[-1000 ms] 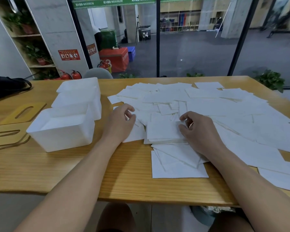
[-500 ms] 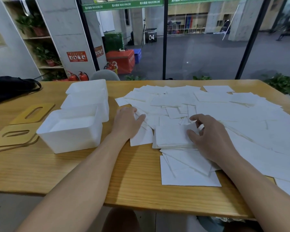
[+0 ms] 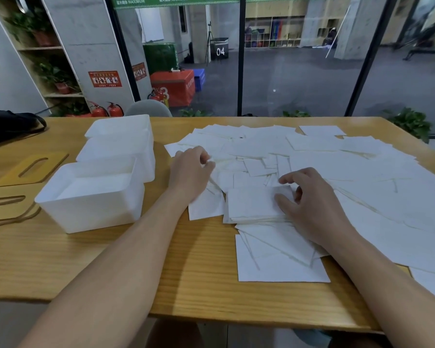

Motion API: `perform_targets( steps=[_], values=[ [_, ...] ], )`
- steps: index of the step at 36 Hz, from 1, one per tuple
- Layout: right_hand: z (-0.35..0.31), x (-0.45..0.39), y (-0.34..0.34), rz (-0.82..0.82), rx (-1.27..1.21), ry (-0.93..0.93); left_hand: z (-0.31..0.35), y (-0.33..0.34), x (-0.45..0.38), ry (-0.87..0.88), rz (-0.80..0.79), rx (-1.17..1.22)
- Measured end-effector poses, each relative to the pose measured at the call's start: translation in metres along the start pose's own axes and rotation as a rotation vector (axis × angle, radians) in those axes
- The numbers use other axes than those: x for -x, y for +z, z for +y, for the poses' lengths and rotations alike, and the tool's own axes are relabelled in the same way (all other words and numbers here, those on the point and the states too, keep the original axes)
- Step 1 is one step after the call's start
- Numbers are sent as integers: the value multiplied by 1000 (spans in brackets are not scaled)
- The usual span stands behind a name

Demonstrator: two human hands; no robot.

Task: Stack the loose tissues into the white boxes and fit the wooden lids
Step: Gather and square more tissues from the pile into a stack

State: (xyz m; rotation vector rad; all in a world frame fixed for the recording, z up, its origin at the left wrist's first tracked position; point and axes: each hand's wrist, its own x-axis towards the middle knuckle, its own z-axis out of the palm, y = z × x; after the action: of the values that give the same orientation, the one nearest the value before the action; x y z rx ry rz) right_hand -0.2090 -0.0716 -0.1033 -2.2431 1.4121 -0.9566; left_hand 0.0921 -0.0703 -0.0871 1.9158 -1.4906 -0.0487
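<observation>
We see the left hand (image 3: 190,175) has moved farther up the tabletop (image 3: 111,259) into the loose tissues (image 3: 261,146), its fingers now curled at a sheet's edge. The right hand (image 3: 312,204) has lifted its fingers off the small stack (image 3: 251,204); they now arch above it, the thumb resting on top.
</observation>
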Motion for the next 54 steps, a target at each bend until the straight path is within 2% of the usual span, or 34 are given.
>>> perform_targets(
  steps=[6, 9, 15, 18, 25, 29, 31, 34, 37, 42, 46, 50, 54],
  values=[
    [0, 0, 1, 2, 4, -17, 1, -13, -1, -8, 193, 179],
    [0, 0, 1, -3, 1, -25, 0, -17, 0, -61, 239, 315],
    [-1, 1, -1, -10, -13, -21, -14, -22, 0, -94, 167, 251],
    [-2, 2, -1, -16, -19, -25, -16, -24, 2, -103, 191, 243],
    [-1, 2, -1, -19, -24, -29, -6, -29, 5, -67, 354, 647],
    [-2, 2, -1, -16, -21, -32, -6, -31, 3, -119, 365, 869],
    [-3, 2, -1, -14, -21, -32, -6, -32, 2, -130, 340, 985],
    [-3, 2, -1, 7, -9, -33, -3, -32, 1, -112, 291, 1012],
    [-5, 2, -3, 48, -2, -51, 0, -29, 3, -97, 155, 1049],
    [-10, 2, -5, 107, -29, -68, 13, -22, 14, -106, 6, 882],
    [-15, 3, -7, 135, -144, -86, 25, -17, 24, 3, -224, 912],
    [-24, 5, -13, 61, -387, -62, 35, -16, 34, 138, -449, 915],
    [-27, 4, -18, -65, -493, -61, 48, -14, 42, 256, -563, 860]
  ],
)
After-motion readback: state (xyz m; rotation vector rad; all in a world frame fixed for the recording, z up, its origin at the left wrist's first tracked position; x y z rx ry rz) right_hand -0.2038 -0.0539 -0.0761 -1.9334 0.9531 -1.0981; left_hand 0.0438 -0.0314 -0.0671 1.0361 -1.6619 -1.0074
